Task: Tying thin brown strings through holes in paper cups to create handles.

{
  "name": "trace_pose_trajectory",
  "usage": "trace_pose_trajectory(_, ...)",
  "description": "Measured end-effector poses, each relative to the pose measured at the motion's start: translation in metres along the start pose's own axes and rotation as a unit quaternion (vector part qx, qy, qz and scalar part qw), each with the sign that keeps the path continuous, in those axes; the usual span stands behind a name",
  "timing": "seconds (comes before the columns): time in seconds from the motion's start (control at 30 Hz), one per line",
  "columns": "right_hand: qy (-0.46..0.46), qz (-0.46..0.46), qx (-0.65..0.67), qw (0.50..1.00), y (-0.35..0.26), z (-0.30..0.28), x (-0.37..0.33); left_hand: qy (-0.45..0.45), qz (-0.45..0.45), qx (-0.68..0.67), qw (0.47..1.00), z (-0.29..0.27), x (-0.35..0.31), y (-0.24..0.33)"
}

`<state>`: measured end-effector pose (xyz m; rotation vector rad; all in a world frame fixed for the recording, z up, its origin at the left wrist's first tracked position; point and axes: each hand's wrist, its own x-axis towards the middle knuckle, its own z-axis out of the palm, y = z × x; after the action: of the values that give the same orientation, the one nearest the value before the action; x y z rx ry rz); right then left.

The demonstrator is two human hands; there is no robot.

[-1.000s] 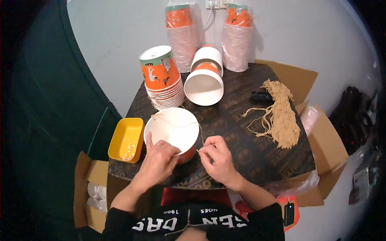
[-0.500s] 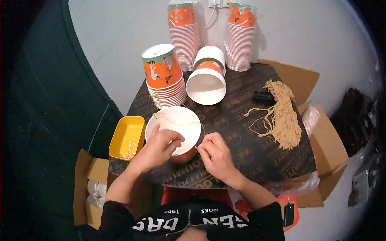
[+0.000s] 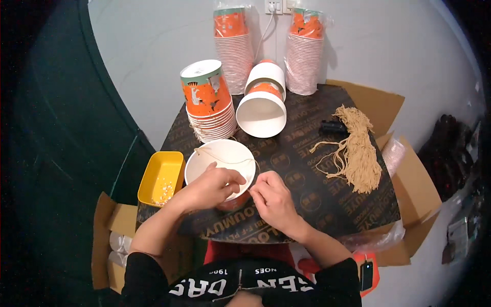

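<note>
A white-lined paper bucket (image 3: 204, 159) with an orange outside stands upright before me. A thin tan cord (image 3: 227, 161) runs from its left rim across the mouth and over the right rim. My left hand (image 3: 217, 185) reaches over the near side of the bucket, fingers bent and apart, the lower fingertips hidden inside the mouth. Just outside the right rim, my right hand (image 3: 273, 200) pinches the cord between thumb and fingers; the cord's tip is mostly hidden there.
A yellow tray (image 3: 147, 176) with small white bits sits left. Behind stand a stack of orange buckets (image 3: 207, 97), two buckets lying sideways (image 3: 262, 115) and wrapped stacks (image 3: 305, 61). A tan cord bundle (image 3: 358, 153) and a black object (image 3: 333, 127) lie right. Cardboard boxes (image 3: 409, 174) flank the table.
My left hand has shifted slightly right over the bucket mouth, its fingers further across. My right hand stays at the right rim with the cord. The whole view has shifted slightly.
</note>
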<state>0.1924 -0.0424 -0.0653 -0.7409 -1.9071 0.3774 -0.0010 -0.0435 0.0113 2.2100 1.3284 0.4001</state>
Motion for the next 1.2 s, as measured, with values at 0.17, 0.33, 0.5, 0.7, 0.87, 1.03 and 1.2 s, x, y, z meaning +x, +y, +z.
trace_pose_trajectory(0.17,0.0,-0.007,-0.007,1.0,-0.001,0.0,0.002,-0.013,0.016,0.01,1.0,-0.002,0.004,0.001)
trace_pose_trajectory(0.33,-0.005,0.0,-0.017,1.0,0.0,0.004,0.002,-0.037,0.02,-0.038,0.998,-0.003,0.01,-0.006)
trace_pose_trajectory(0.5,0.003,-0.005,-0.012,1.0,0.003,0.007,0.0,-0.074,0.013,-0.092,0.993,-0.001,0.016,-0.009)
trace_pose_trajectory(0.7,0.013,-0.002,-0.003,1.0,0.001,0.009,-0.002,-0.058,0.02,-0.093,0.994,0.007,0.021,-0.015)
trace_pose_trajectory(0.87,0.015,0.006,0.01,1.0,0.001,0.008,-0.004,-0.052,0.019,-0.084,0.995,0.009,0.019,-0.014)
trace_pose_trajectory(1.03,-0.027,-0.017,-0.008,0.999,0.003,0.001,-0.005,-0.015,-0.017,-0.07,0.997,0.002,0.01,-0.01)
trace_pose_trajectory(1.2,-0.03,-0.014,-0.022,0.999,0.004,-0.005,-0.003,0.04,-0.067,-0.21,0.975,0.004,0.005,-0.018)
